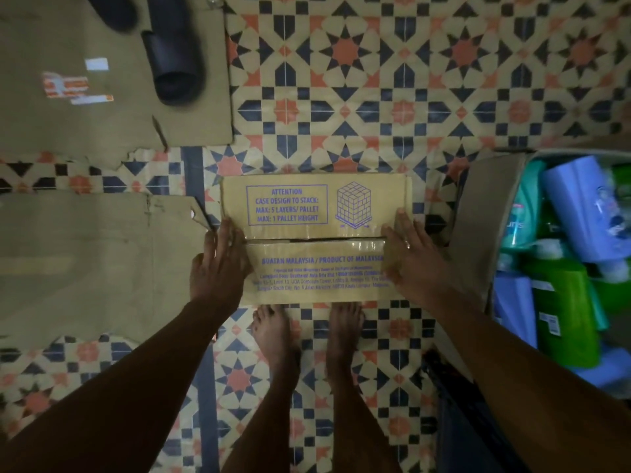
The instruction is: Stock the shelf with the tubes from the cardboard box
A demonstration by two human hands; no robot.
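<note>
Nearest, two bare feet [276,336] are seen on the patterned tiled floor [409,80], just short of both hands. The left hand [218,257] is laid flat against the left end of the cardboard box [314,278], fingers straight and close together, nothing gripped. The right hand [413,257] is spread wide over the right end of the top, fingers straight, likewise holding nothing. The box sits on the floor between the two hands, closed, its two top flaps meeting in a seam [314,238] that runs from one hand to the other; clear tape appears to lie across it. No tubes can be seen, so they are judged to be inside, and the shelf is not in view.

The box is judged stiff enough to be lifted by its two ends, and a full case of tubes may be fairly heavy, so a hold low on the end walls or under the bottom edges would be safer than one on the flaps. The printed cardboard looks smooth and could slip under flat palms. The seam is the place to open; the tape would need to be split without the contents being cut.

Beyond the right hand stands an open carton [478,213] filled with blue and green packs [566,206]. Outward of the left hand lies flattened cardboard [85,254], and farther off a second sheet [68,124] carries a pair of dark sandals [177,56]
</note>
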